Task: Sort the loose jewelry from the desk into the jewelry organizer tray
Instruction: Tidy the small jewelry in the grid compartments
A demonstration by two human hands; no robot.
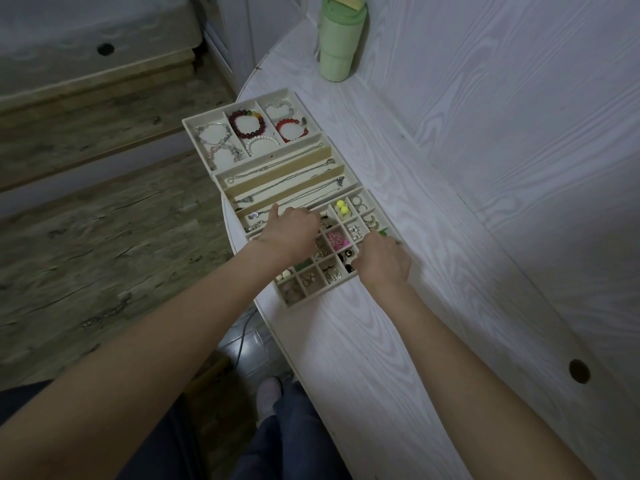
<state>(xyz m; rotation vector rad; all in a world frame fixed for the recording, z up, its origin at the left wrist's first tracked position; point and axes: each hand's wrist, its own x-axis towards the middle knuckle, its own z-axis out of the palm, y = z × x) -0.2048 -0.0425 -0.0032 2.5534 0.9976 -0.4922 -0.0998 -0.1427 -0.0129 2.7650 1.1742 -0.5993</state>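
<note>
While both forearms reach out over the pale wood-grain desk [433, 209], the two hands work above the small-compartment tray [313, 292], the nearest of three cream trays set edge to edge along the desk's left rim. The left hand [289, 233] lies over the far-left part of this grid, fingers curled downward, thumb stuck out toward the necklace tray; whether it holds a piece I cannot tell, since the fingertips are hidden. The right hand [382, 261] sits at the tray's right edge, fingers bent down onto the rim near a small green item [382, 232] — a pinch seems likely, yet the grip itself is out of sight.

Around the hands, the grid cells hold yellow bead earrings [342, 207], a pink flower piece [335, 240], silver hoops and dark studs. The necklace tray [221, 176] in the middle carries thin chains laid along its long slots. Beyond it, the bracelet tray [188, 124] holds a dark red bead bracelet [247, 124], a brighter red one [292, 130] and pearl and silver strands.

A green tumbler [341, 39] stands upright at the far end of the desk — well apart from the trays.
</note>
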